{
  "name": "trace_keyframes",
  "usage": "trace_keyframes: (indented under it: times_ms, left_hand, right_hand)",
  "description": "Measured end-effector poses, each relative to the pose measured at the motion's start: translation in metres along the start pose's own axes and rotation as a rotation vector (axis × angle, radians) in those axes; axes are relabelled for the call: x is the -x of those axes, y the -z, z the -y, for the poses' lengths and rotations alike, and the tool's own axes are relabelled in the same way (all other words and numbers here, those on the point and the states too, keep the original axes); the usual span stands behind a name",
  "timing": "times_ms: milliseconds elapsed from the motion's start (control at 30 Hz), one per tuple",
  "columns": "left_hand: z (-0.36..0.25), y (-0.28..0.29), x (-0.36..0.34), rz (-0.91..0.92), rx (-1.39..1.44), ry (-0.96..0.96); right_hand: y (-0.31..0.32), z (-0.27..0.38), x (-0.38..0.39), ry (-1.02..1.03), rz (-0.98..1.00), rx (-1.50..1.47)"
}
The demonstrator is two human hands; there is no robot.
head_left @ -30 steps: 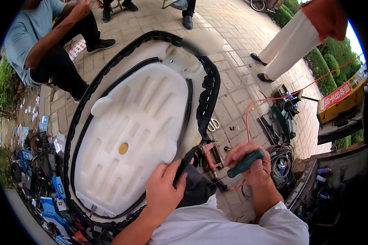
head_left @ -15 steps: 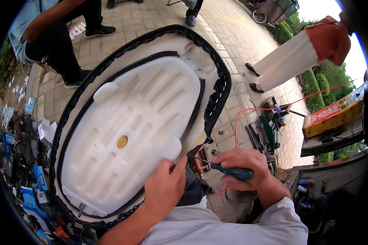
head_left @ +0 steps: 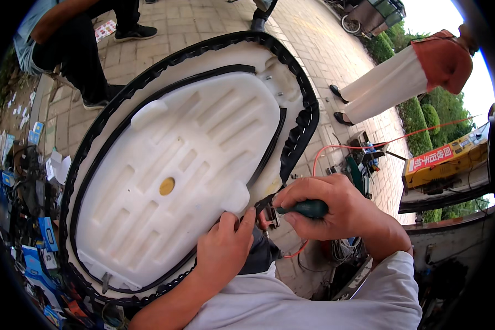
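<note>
A scooter or motorcycle seat [head_left: 179, 132] lies upside down before me, its white plastic base up. The black seat cover [head_left: 300, 137] is folded over the rim, with a line of light stitches or staples along it. My left hand [head_left: 223, 250] rests on the near right rim, its index finger pressing the cover's edge and the others curled on the base. In my right hand [head_left: 335, 209] is a green-handled screwdriver [head_left: 312, 209], pointed left at that edge beside my left fingertip. Its tip is hidden; the index finger reaches to the cover.
A seated person [head_left: 66, 66] is at the far left; another in white trousers [head_left: 388, 77] stands at the far right. Boxes and scraps [head_left: 36, 264] litter the left side. A red hose [head_left: 335, 146] crosses the paving near tools [head_left: 357, 165]. A yellow cabinet [head_left: 451, 159] stands right.
My right hand has moved left and slightly up with the screwdriver, bringing its fingers to the cover's edge. The seat has turned slightly clockwise in view. My left hand stays at the rim.
</note>
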State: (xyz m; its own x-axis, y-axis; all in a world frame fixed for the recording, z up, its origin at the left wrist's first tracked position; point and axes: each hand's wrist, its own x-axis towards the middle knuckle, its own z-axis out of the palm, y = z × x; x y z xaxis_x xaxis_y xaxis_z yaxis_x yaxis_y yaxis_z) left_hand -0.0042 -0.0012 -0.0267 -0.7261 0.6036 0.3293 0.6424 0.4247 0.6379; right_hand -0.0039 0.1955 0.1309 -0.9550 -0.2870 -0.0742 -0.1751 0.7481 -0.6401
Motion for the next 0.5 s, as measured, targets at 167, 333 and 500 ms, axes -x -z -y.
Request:
trace_keyframes:
  times_ms: [167,333,500]
  left_hand:
    - [-0.005,0.003,-0.007,-0.010,-0.014,0.039]
    - [-0.002,-0.002,-0.009,-0.053,-0.007,0.015]
    - [-0.005,-0.001,-0.009,-0.047,0.046,-0.013]
  right_hand:
    - [-0.020,-0.012,0.029,0.286,-0.117,0.099]
    - [-0.039,-0.032,0.052,0.413,-0.207,0.121]
    - [-0.024,-0.007,0.040,0.226,-0.201,0.088]
